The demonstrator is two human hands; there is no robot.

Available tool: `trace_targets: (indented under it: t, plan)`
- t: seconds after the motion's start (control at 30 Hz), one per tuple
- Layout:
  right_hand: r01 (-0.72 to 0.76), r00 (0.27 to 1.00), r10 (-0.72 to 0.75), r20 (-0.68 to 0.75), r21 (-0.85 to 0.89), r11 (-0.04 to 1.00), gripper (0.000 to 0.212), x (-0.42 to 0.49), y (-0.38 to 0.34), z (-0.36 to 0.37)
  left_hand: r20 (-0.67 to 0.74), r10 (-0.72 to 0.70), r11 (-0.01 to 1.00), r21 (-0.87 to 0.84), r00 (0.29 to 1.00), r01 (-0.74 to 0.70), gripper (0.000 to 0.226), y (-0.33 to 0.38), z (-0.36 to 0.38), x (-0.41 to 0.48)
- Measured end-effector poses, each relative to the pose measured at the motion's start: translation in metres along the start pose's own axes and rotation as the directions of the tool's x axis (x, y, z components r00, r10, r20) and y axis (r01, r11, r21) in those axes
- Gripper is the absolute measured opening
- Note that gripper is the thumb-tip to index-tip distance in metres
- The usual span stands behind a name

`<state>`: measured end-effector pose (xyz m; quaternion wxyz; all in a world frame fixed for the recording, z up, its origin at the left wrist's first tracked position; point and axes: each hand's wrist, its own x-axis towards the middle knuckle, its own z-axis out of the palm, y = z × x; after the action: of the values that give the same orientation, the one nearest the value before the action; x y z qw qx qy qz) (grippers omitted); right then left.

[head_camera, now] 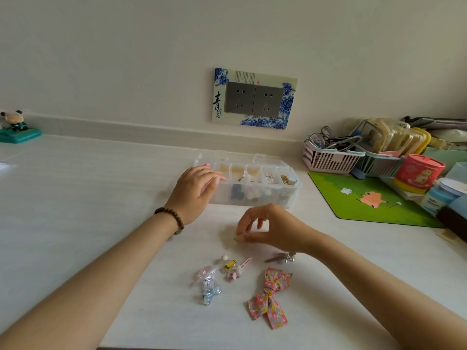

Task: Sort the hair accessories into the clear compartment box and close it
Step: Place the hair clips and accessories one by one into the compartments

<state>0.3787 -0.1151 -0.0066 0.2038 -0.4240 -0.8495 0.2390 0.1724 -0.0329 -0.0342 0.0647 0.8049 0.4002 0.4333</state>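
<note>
The clear compartment box [285, 198] stands open on the white table, with small accessories in several of its cells. My left hand [194, 190] rests on the box's left end, fingers relaxed. In front of the box, my right hand [267, 227] pinches a small green clip [237, 238] just above the table. Nearer to me lie a floral pink bow [269, 296], a silver clip [281, 257], a pink bunny clip [238, 269], a yellow clip [230, 263] and a clear and blue bow clip [208, 286].
A green mat [366, 200] lies at the right. Behind it stand a pink basket [328, 160] with glasses, a teal basket, a red tub [417, 174] and bottles. A small figurine [16, 127] sits at the far left. A wall socket [254, 98] is behind the box.
</note>
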Motion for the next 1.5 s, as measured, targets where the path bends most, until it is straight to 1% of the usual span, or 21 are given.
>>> trace_targets:
  t: [0.03,0.07,0.1,0.17,0.23,0.27,0.3,0.4,0.47,0.57,0.67,0.73,0.77,0.87,0.97,1.03,1.13,1.2,1.37,1.43,1.5]
  plan:
    - [-0.001,0.998,0.001,-0.068,0.010,1.000,0.008,0.002,0.000,-0.005,-0.007,-0.004,1.000,-0.008,1.000,0.004,0.046,0.000,0.000,0.000]
    - [-0.011,0.985,0.015,-0.170,0.019,1.000,0.009,0.004,0.000,-0.011,-0.012,-0.009,1.000,-0.016,1.000,0.009,0.046,-0.001,0.000,0.000]
    - [-0.028,0.956,0.036,-0.291,0.031,0.999,0.009,0.008,0.001,-0.018,-0.015,-0.012,1.000,-0.022,1.000,0.012,0.046,-0.001,0.000,0.001]
    - [-0.052,0.860,0.071,-0.505,0.051,0.997,0.011,0.016,0.005,-0.034,-0.021,-0.011,1.000,-0.025,1.000,0.011,0.046,0.000,0.000,0.001]
    - [-0.079,0.785,0.092,-0.613,0.049,0.996,0.010,0.026,0.011,-0.046,-0.031,-0.018,0.999,-0.033,0.999,0.017,0.047,0.001,0.000,0.001]
    - [-0.097,0.771,0.104,-0.629,0.046,0.994,0.011,0.030,0.014,-0.050,-0.036,-0.026,0.999,-0.037,0.999,0.025,0.047,0.002,0.000,0.000]
    - [-0.121,0.774,0.120,-0.622,0.041,0.992,0.012,0.034,0.018,-0.052,-0.041,-0.037,0.999,-0.040,0.998,0.035,0.047,0.002,-0.001,0.000]
    - [-0.196,0.840,0.170,-0.516,0.003,0.981,0.013,0.041,0.026,-0.048,-0.079,-0.067,0.998,-0.029,0.995,0.064,0.048,0.004,-0.003,0.000]
    - [-0.200,0.850,0.166,-0.500,-0.014,0.980,0.014,0.039,0.025,-0.044,-0.102,-0.092,0.996,-0.029,0.990,0.090,0.052,0.006,-0.006,-0.001]
    - [-0.116,0.844,0.094,-0.528,-0.009,0.993,0.012,0.024,0.015,-0.040,-0.128,-0.152,0.988,-0.055,0.980,0.146,0.057,0.009,-0.009,-0.002]
    - [-0.021,0.895,0.067,-0.441,0.107,0.994,0.011,-0.001,0.005,-0.033,-0.156,-0.199,0.979,-0.069,0.968,0.190,0.049,0.009,-0.010,-0.002]
    - [-0.021,0.938,0.078,-0.337,0.170,0.985,0.016,-0.020,0.005,-0.030,-0.172,-0.164,0.986,-0.034,0.971,0.161,0.042,0.010,-0.011,-0.002]
    - [-0.047,0.956,0.093,-0.278,0.170,0.984,0.020,-0.028,0.007,-0.030,-0.179,-0.127,0.992,-0.005,0.976,0.128,0.039,0.010,-0.011,-0.003]
    - [-0.154,0.979,0.162,-0.120,0.074,0.985,0.024,-0.048,0.014,-0.032,-0.185,-0.023,0.993,0.109,0.982,0.044,0.035,0.011,-0.010,-0.002]
    - [-0.195,0.979,0.195,-0.060,-0.008,0.981,0.029,-0.061,0.018,-0.034,-0.125,0.063,0.987,0.154,0.990,-0.043,0.033,0.021,-0.007,-0.001]
    - [-0.220,0.974,0.217,-0.059,-0.037,0.975,0.029,-0.067,0.021,-0.033,-0.057,0.112,0.983,0.155,0.992,-0.101,0.038,0.029,-0.004,-0.003]
    - [-0.241,0.968,0.237,-0.087,-0.032,0.970,0.024,-0.072,0.027,-0.027,0.015,0.085,0.990,0.114,0.996,-0.086,0.040,0.034,0.002,-0.006]
    - [-0.247,0.963,0.247,-0.105,0.016,0.969,0.023,-0.073,0.030,-0.023,0.047,0.076,0.991,0.105,0.996,-0.080,0.040,0.032,0.003,-0.006]
    - [-0.195,0.969,0.219,-0.111,0.199,0.960,0.013,-0.070,0.023,-0.023,0.046,0.078,0.993,0.087,0.996,-0.082,0.040,0.034,-0.001,-0.006]
    - [-0.142,0.959,0.206,-0.194,0.298,0.944,0.008,-0.062,0.018,-0.029,0.049,0.074,0.994,0.072,0.996,-0.077,0.040,0.035,-0.001,-0.006]
    - [-0.095,0.914,0.219,-0.342,0.344,0.934,0.007,-0.048,0.014,-0.042,0.054,0.063,0.996,0.055,0.997,-0.066,0.038,0.034,-0.002,-0.006]
